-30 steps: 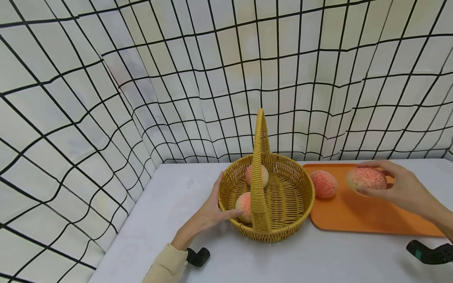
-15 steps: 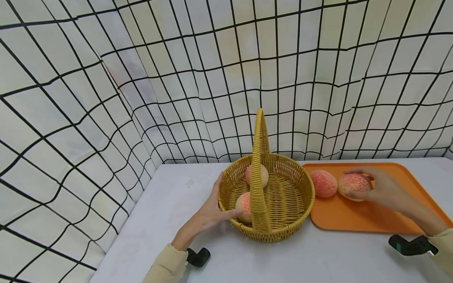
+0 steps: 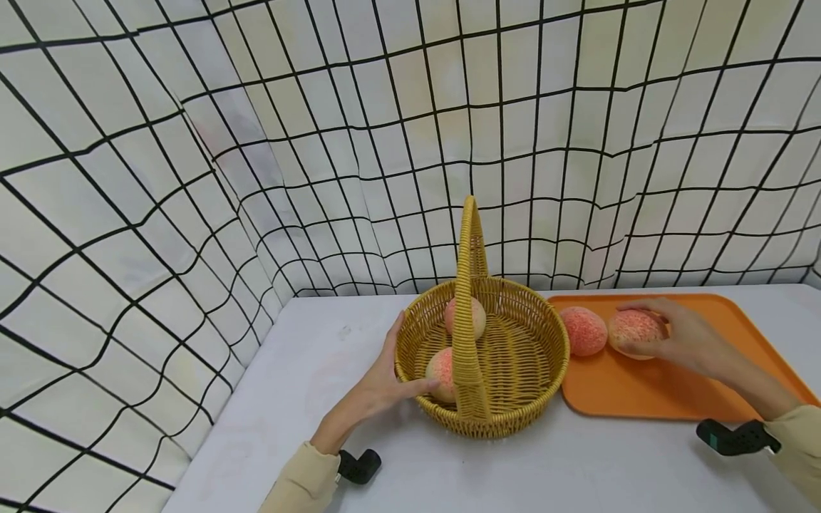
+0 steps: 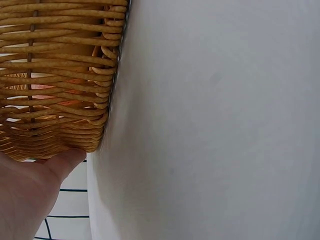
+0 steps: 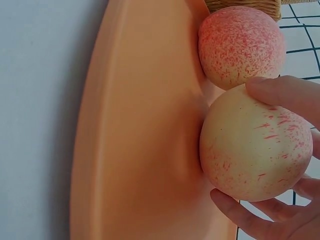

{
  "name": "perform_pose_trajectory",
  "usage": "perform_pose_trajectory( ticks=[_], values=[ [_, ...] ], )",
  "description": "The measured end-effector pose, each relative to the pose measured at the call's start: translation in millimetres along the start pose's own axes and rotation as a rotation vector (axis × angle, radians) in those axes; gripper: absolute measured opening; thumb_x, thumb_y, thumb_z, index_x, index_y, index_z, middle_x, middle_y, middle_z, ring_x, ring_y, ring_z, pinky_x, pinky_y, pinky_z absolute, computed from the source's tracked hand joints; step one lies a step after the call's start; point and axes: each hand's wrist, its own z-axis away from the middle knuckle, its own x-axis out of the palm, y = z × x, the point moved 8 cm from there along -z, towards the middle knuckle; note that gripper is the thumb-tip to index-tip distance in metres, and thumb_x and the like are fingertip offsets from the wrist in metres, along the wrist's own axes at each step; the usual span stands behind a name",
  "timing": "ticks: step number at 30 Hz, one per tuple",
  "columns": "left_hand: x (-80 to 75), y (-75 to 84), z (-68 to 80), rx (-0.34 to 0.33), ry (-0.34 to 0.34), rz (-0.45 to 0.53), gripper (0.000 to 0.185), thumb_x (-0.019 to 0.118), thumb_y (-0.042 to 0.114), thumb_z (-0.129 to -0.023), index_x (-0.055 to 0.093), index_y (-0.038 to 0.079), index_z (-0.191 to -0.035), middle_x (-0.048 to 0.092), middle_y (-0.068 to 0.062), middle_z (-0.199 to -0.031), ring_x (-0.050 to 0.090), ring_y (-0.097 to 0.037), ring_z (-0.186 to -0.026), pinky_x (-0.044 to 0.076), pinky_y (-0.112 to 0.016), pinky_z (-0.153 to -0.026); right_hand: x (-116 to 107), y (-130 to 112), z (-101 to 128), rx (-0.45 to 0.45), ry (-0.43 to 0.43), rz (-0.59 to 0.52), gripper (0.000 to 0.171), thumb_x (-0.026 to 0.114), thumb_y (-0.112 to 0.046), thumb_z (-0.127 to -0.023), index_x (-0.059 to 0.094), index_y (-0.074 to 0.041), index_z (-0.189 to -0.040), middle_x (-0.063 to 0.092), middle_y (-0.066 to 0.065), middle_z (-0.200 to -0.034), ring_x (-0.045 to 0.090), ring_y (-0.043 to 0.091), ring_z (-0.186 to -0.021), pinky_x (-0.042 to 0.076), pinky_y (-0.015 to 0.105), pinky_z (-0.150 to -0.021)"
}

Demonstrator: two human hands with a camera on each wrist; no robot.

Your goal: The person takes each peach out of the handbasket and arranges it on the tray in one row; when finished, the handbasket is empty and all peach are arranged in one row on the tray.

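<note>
My right hand [image 3: 689,338] grips a pink-and-cream peach [image 3: 633,333] low over the orange tray [image 3: 648,395], thumb on one side and fingers on the other. Right beside it on the tray is a redder peach [image 3: 582,332]; in the right wrist view the held peach [image 5: 252,145] overlaps this redder peach [image 5: 241,47]. My left hand [image 3: 378,381] holds the left side of a yellow wicker basket [image 3: 507,424], its thumb over the rim. Inside the basket lie two peaches, one at the front left [image 3: 439,374] and another farther back [image 3: 478,319], both partly hidden by the handle.
The basket's tall arched handle [image 3: 466,306] rises above its middle. All of this stands on a white table [image 3: 513,477]. A white wall with a black grid [image 3: 423,142] closes off the back and left. Black devices [image 3: 359,467] are worn at both wrists.
My right hand has carried its peach leftward and down over the tray until it is beside the redder peach. My left hand and the basket have kept their place.
</note>
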Motion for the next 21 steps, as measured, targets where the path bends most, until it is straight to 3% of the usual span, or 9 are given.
perform_pose_trajectory(
  ticks=[9, 16, 21],
  values=[
    [0.3, 1.1, -0.6, 0.002, -0.006, 0.003, 0.132, 0.086, 0.052, -0.081, -0.008, 0.019, -0.169, 0.001, -0.018, -0.174, 0.016, -0.042, -0.158, 0.019, -0.062, -0.124, -2.2, -1.7, 0.1, -0.029, 0.002, 0.002, 0.069, 0.089, -0.031, -0.085, 0.06, 0.001, -0.139, 0.057, 0.032, -0.136, 0.057, 0.046, -0.111, 0.053, 0.05, -0.082],
    [-0.7, 0.9, -0.8, 0.002, 0.0, 0.001, 0.132, 0.086, 0.052, -0.081, -0.007, 0.021, -0.169, 0.002, -0.017, -0.174, 0.015, -0.04, -0.158, 0.019, -0.06, -0.124, -3.5, -4.3, -1.8, -0.046, 0.002, 0.027, 0.068, 0.091, -0.026, -0.083, 0.061, 0.004, -0.136, 0.056, 0.035, -0.137, 0.051, 0.053, -0.12, 0.044, 0.07, -0.094],
    [0.3, 0.0, 0.3, 0.0, -0.005, 0.008, 0.132, 0.087, 0.051, -0.081, -0.007, 0.021, -0.169, 0.002, -0.017, -0.174, 0.015, -0.041, -0.158, 0.02, -0.061, -0.124, -0.5, -5.8, -2.8, -0.056, -0.015, 0.025, 0.068, 0.091, -0.024, -0.084, 0.06, 0.005, -0.137, 0.053, 0.037, -0.139, 0.049, 0.055, -0.123, 0.042, 0.074, -0.096]
  ],
)
